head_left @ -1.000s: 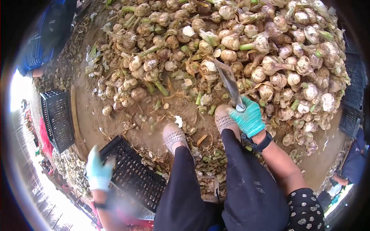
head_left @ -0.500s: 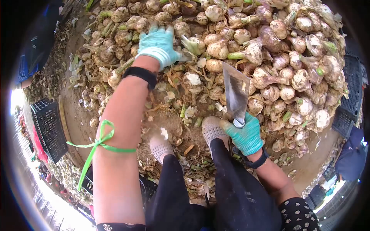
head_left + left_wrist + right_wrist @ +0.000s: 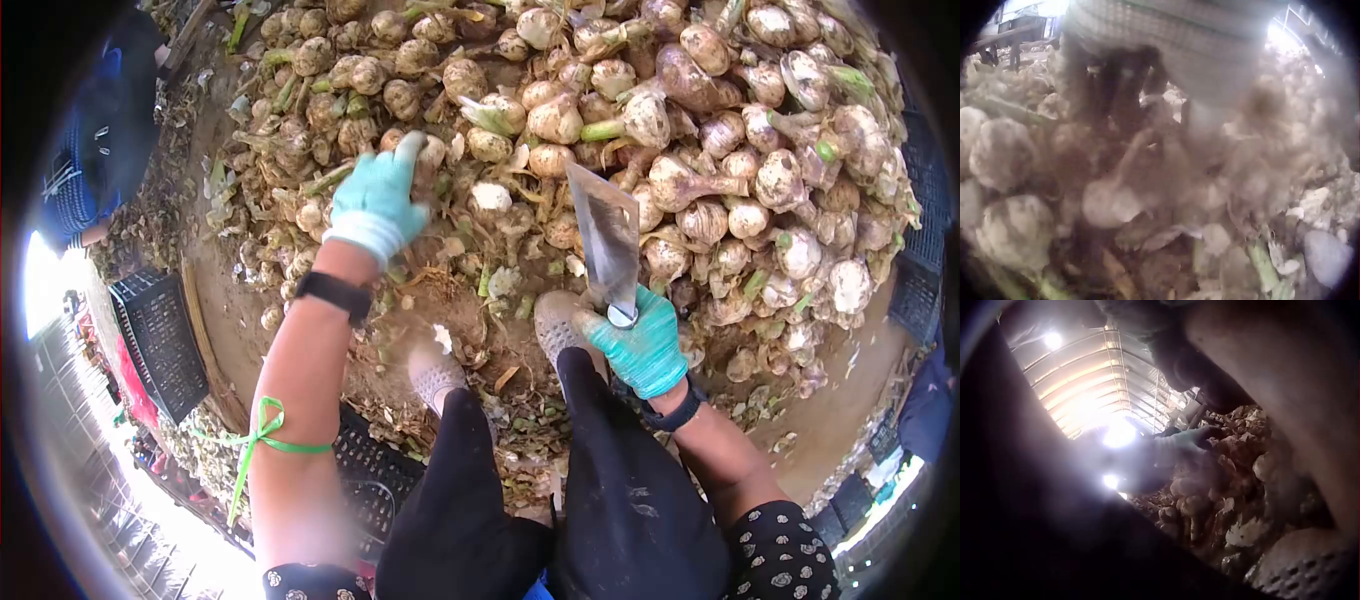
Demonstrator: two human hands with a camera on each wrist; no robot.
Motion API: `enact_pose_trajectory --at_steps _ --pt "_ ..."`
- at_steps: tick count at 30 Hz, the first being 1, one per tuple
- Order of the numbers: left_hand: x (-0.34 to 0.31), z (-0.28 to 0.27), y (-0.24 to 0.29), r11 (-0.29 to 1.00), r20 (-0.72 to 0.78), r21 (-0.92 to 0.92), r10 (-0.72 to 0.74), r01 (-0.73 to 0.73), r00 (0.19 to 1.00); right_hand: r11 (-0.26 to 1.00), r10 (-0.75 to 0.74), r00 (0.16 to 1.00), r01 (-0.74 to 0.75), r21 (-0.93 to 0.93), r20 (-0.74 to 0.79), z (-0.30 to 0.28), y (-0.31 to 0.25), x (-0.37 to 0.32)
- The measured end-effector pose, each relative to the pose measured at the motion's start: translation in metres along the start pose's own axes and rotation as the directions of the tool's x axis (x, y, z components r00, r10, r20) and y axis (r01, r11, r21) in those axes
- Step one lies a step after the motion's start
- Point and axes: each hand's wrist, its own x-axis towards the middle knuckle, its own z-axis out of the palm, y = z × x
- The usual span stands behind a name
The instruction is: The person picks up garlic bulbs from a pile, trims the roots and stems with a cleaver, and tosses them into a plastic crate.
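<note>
My left hand (image 3: pixel 375 205), in a teal glove, reaches down onto a big heap of garlic bulbs (image 3: pixel 555 118) with thumb and index finger spread apart. A brownish bulb (image 3: pixel 431 152) lies right by its index fingertip. In the left wrist view the glove (image 3: pixel 1179 44) is blurred, its fingers pointing down among bulbs and stems. My right hand (image 3: pixel 645 345), gloved too, grips the handle of a broad-bladed knife (image 3: pixel 608 232) over my right shin, the blade pointing up toward the heap. The knife itself is out of sight in the right wrist view.
Cut stems and dry skins (image 3: pixel 520 440) litter the ground around my shoes (image 3: pixel 558 325). Black plastic crates stand at the left (image 3: pixel 160 340), beside my left leg (image 3: pixel 375 480) and at the far right (image 3: pixel 915 280). Another person (image 3: pixel 105 130) is at the upper left.
My left hand has swung from over the crate onto the heap, then drawn back a little toward me. My right hand keeps holding the knife in nearly the same place.
</note>
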Motion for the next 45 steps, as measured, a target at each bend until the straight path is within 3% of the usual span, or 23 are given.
enact_pose_trajectory --at_steps 3,7,9,11,15,19,20,23,25,27,28,29,31,32,33,34,35,36,37,39,41,43,45 --pt "0.014 -0.011 0.026 0.97 0.007 0.242 -0.038 0.036 0.999 0.999 0.029 0.998 -0.03 0.017 0.052 0.006 -0.003 -0.007" --pt "0.043 0.015 0.02 0.962 -0.072 0.271 -0.026 0.045 0.997 1.0 0.031 0.999 -0.031 0.003 0.037 0.008 -0.007 -0.014" --pt "0.04 0.005 0.011 0.978 0.047 0.209 -0.003 -0.007 0.999 0.999 -0.006 1.0 0.004 0.051 0.024 0.008 -0.011 -0.015" --pt "0.041 -0.004 0.018 0.978 0.343 0.207 -0.071 -0.001 0.937 0.998 0.018 1.0 -0.018 0.053 0.006 0.009 -0.012 -0.016" --pt "-0.005 0.033 0.005 0.994 0.171 0.084 0.053 -0.068 0.984 0.996 -0.058 0.997 0.054 -0.07 -0.048 0.007 -0.005 -0.015" --pt "-0.048 0.061 -0.005 0.962 0.211 0.206 0.133 -0.177 0.968 0.998 -0.014 1.0 0.013 -0.06 -0.021 0.019 0.001 -0.013" --pt "-0.062 0.079 -0.014 0.942 0.125 0.235 0.213 -0.238 0.969 0.999 -0.014 1.0 0.014 0.036 0.009 0.024 -0.005 -0.015" --pt "-0.094 0.106 -0.033 0.984 0.077 0.04 0.173 -0.176 0.982 0.997 -0.033 0.998 0.029 0.07 0.051 0.032 -0.006 -0.016" --pt "-0.117 0.113 -0.04 0.957 -0.03 -0.282 0.058 -0.064 0.998 0.999 -0.041 0.997 0.04 0.007 0.069 0.038 -0.002 -0.014" --pt "-0.136 0.105 -0.038 0.662 -0.049 -0.749 -0.057 0.001 0.997 0.995 -0.062 0.993 0.07 -0.077 0.1 0.046 0.001 -0.012" --pt "-0.145 0.094 -0.032 0.404 0.063 -0.909 -0.119 0.106 0.991 0.985 -0.046 0.989 0.068 -0.159 0.139 0.048 0.003 -0.011" --pt "-0.152 0.091 -0.026 0.399 0.062 -0.911 -0.118 0.105 0.991 0.984 -0.045 0.989 0.068 -0.164 0.139 0.053 0.003 -0.01" --pt "-0.164 0.09 -0.02 -0.344 0.141 -0.934 -0.098 0.1 0.985 0.901 -0.272 0.945 0.317 -0.297 0.183 0.068 0.0 -0.01" --pt "-0.168 0.095 -0.021 -0.415 0.077 -0.908 -0.014 0.064 0.997 0.823 -0.32 0.903 0.415 -0.388 0.286 0.073 -0.01 -0.01" --pt "-0.171 0.091 -0.02 -0.326 0.034 -0.945 0.004 0.034 0.999 0.82 -0.319 0.903 0.416 -0.393 0.289 0.078 -0.011 -0.009" --pt "-0.188 0.147 -0.039 -0.333 0.033 -0.942 0.006 0.033 0.999 0.664 -0.41 0.815 0.574 -0.479 0.409 0.083 -0.011 -0.008" --pt "-0.19 0.202 -0.047 -0.149 -0.022 -0.988 -0.12 -0.04 0.993 0.472 -0.463 0.707 0.707 -0.526 0.535 0.086 -0.011 -0.007" --pt "-0.182 0.254 -0.067 0.049 -0.098 -0.995 -0.234 -0.089 0.967 0.421 -0.508 0.65 0.76 -0.496 0.565 0.088 -0.013 -0.008" --pt "-0.187 0.206 -0.053 0.042 -0.097 -0.995 -0.237 -0.089 0.967 0.418 -0.504 0.649 0.761 -0.496 0.571 0.091 -0.016 -0.009" --pt "-0.178 0.104 -0.03 -0.57 -0.111 -0.818 0.032 -0.073 0.993 0.367 -0.412 0.63 0.776 -0.513 0.658 0.099 -0.02 -0.012" --pt "-0.185 0.109 -0.035 -0.584 -0.145 -0.805 0.028 -0.102 0.989 0.402 -0.473 0.608 0.793 -0.458 0.638 0.105 -0.017 -0.015" --pt "-0.19 0.141 -0.053 -0.585 0.1 -0.808 -0.032 0.062 0.994 0.408 -0.573 0.597 0.802 -0.436 0.562 0.109 -0.015 -0.017" --pt "-0.19 0.131 -0.057 -0.49 -0.031 -0.872 0.054 0.0 0.998 0.473 -0.546 0.636 0.771 -0.426 0.545 0.109 -0.017 -0.015"
